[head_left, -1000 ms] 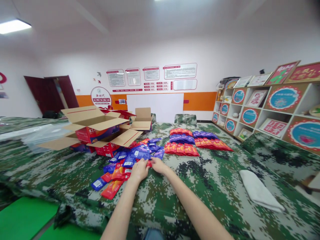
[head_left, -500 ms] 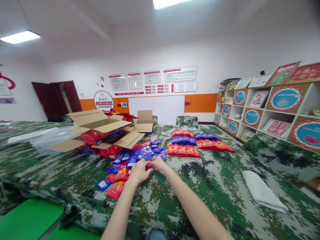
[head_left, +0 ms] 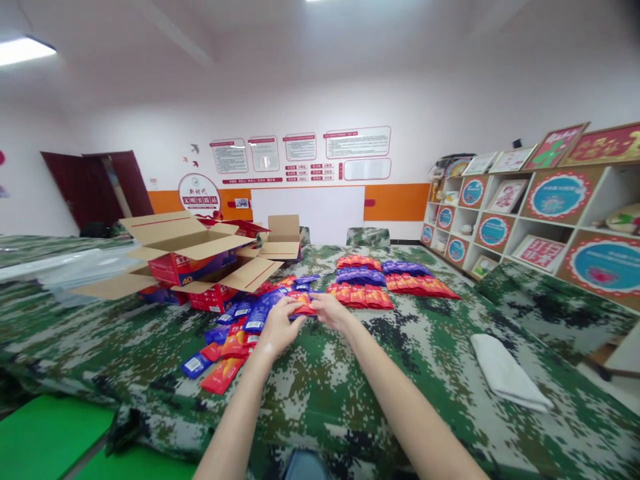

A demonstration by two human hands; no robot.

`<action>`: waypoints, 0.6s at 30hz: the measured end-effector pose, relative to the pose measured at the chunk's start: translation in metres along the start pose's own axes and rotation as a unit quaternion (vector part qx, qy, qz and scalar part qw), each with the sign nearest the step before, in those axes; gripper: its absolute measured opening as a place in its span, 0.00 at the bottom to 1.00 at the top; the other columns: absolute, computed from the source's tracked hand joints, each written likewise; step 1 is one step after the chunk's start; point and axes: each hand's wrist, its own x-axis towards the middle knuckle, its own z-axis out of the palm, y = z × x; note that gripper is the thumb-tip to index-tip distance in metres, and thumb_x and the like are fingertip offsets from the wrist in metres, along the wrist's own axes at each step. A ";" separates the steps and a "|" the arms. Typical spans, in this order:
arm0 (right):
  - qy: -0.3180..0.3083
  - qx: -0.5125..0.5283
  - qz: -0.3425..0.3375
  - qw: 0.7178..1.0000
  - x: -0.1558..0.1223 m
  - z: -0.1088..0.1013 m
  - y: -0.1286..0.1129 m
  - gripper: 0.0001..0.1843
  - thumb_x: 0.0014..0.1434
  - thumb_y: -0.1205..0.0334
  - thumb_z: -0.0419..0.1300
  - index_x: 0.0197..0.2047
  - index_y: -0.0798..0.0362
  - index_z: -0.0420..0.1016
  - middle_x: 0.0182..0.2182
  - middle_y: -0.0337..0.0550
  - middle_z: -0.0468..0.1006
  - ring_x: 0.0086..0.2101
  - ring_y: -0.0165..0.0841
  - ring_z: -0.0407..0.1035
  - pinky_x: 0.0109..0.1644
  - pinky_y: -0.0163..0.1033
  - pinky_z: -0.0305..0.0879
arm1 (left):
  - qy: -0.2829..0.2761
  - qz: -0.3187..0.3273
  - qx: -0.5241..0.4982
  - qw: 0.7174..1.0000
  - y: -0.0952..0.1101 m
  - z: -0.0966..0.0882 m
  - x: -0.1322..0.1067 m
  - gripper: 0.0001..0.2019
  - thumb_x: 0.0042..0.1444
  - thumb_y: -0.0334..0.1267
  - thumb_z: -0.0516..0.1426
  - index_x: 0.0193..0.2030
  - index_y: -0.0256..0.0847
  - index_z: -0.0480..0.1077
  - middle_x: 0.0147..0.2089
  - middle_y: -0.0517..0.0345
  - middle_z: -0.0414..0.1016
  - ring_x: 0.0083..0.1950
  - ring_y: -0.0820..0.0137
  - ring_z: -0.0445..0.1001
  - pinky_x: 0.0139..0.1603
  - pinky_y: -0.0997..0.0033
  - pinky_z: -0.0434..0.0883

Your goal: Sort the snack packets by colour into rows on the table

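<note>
Between my two hands is a red packet [head_left: 303, 305], gripped at its left side by my left hand [head_left: 281, 327] and at its right end by my right hand [head_left: 331, 311]. Both hands have their fingers closed on it, just above the pile. A loose heap of blue packets [head_left: 259, 312] and red packets [head_left: 223, 375] spreads to the left of my hands. Beyond my right hand lie rows of overlapping packets: red ones [head_left: 361, 296] in front, purple-blue ones [head_left: 361, 277] behind, and a further red row [head_left: 423, 285] to the right.
Open cardboard boxes [head_left: 193, 263] are stacked at the left behind the heap, with clear plastic bags [head_left: 80, 277] beside them. A folded white cloth [head_left: 507, 373] lies on the camouflage tablecloth [head_left: 400, 373] at right. White shelves [head_left: 505, 220] stand along the right wall.
My hands have lifted a little and moved forward with the red packet, whose front now shows more. The view has shifted slightly to the right.
</note>
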 end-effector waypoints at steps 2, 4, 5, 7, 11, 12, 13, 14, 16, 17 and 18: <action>0.012 -0.008 0.002 1.000 -0.003 -0.017 0.004 0.26 0.41 0.68 0.62 0.47 0.57 0.68 0.28 0.40 0.75 0.24 0.26 0.66 0.26 0.30 0.59 | -0.005 -0.002 -0.018 1.000 0.007 0.015 0.004 0.10 0.53 0.36 0.55 0.42 0.41 0.72 0.43 0.56 0.70 0.44 0.69 0.69 0.49 0.70 0.67; 0.041 -0.023 -0.007 0.999 -0.004 -0.035 0.008 0.25 0.41 0.66 0.62 0.46 0.57 0.70 0.28 0.40 0.75 0.24 0.27 0.66 0.27 0.31 0.60 | -0.017 -0.006 -0.035 0.999 0.014 0.033 0.008 0.10 0.55 0.36 0.54 0.41 0.41 0.73 0.42 0.55 0.70 0.44 0.69 0.69 0.48 0.69 0.67; 0.062 -0.041 -0.015 0.997 -0.004 -0.044 0.010 0.23 0.41 0.65 0.62 0.44 0.57 0.71 0.28 0.41 0.76 0.25 0.28 0.67 0.28 0.32 0.61 | -0.026 -0.009 -0.043 0.999 0.017 0.041 0.010 0.10 0.55 0.36 0.53 0.40 0.41 0.74 0.42 0.55 0.71 0.44 0.69 0.69 0.48 0.69 0.67; 0.111 -0.091 -0.034 0.989 -0.004 -0.063 0.012 0.21 0.41 0.63 0.61 0.42 0.57 0.73 0.28 0.42 0.76 0.27 0.32 0.68 0.30 0.35 0.63 | -0.039 -0.011 -0.060 0.997 0.022 0.060 0.015 0.10 0.54 0.36 0.54 0.41 0.42 0.74 0.43 0.55 0.71 0.44 0.68 0.69 0.48 0.69 0.67; 0.205 -0.196 -0.080 0.956 0.003 -0.103 0.013 0.21 0.40 0.60 0.59 0.40 0.57 0.74 0.31 0.44 0.76 0.33 0.37 0.69 0.36 0.40 0.64 | -0.060 0.000 -0.096 0.994 0.028 0.098 0.028 0.11 0.51 0.33 0.57 0.41 0.42 0.73 0.43 0.55 0.69 0.46 0.68 0.68 0.50 0.67 0.66; 0.217 -0.222 -0.088 0.946 0.006 -0.113 0.012 0.21 0.40 0.60 0.58 0.39 0.58 0.74 0.31 0.45 0.76 0.33 0.38 0.69 0.37 0.40 0.64 | -0.064 0.000 -0.102 0.993 0.027 0.107 0.032 0.11 0.49 0.33 0.57 0.41 0.42 0.73 0.43 0.55 0.69 0.45 0.68 0.68 0.49 0.67 0.66; 0.227 -0.251 -0.096 0.936 0.010 -0.123 0.011 0.20 0.40 0.60 0.57 0.39 0.58 0.74 0.31 0.44 0.76 0.33 0.37 0.69 0.37 0.40 0.64 | -0.068 -0.001 -0.106 0.992 0.026 0.116 0.037 0.11 0.48 0.33 0.58 0.40 0.42 0.73 0.43 0.55 0.68 0.45 0.68 0.67 0.49 0.67 0.66; 0.233 -0.284 -0.100 0.925 0.014 -0.132 0.010 0.20 0.41 0.61 0.56 0.38 0.59 0.74 0.30 0.44 0.76 0.32 0.37 0.68 0.36 0.39 0.63 | -0.070 -0.002 -0.108 0.992 0.024 0.124 0.043 0.11 0.48 0.32 0.58 0.40 0.42 0.73 0.43 0.55 0.67 0.45 0.68 0.67 0.49 0.67 0.66; 0.239 -0.365 -0.107 0.894 0.025 -0.150 0.006 0.17 0.42 0.63 0.53 0.35 0.59 0.74 0.26 0.42 0.75 0.29 0.35 0.67 0.33 0.37 0.62 | -0.072 0.000 -0.107 0.992 0.019 0.139 0.055 0.11 0.47 0.31 0.58 0.40 0.41 0.72 0.43 0.55 0.65 0.45 0.69 0.66 0.50 0.67 0.65; 0.240 -0.408 -0.111 0.874 0.031 -0.158 0.004 0.15 0.42 0.64 0.52 0.33 0.59 0.74 0.24 0.41 0.74 0.28 0.34 0.66 0.32 0.36 0.60 | -0.076 0.004 -0.104 0.992 0.016 0.145 0.062 0.11 0.47 0.30 0.58 0.40 0.41 0.72 0.44 0.55 0.65 0.46 0.69 0.66 0.50 0.68 0.65; 0.242 -0.446 -0.117 0.854 0.037 -0.165 0.002 0.13 0.43 0.64 0.51 0.30 0.59 0.73 0.23 0.41 0.73 0.27 0.33 0.65 0.31 0.35 0.59 | -0.081 0.009 -0.099 0.992 0.013 0.151 0.069 0.11 0.48 0.30 0.57 0.39 0.42 0.72 0.43 0.55 0.65 0.46 0.69 0.66 0.51 0.68 0.64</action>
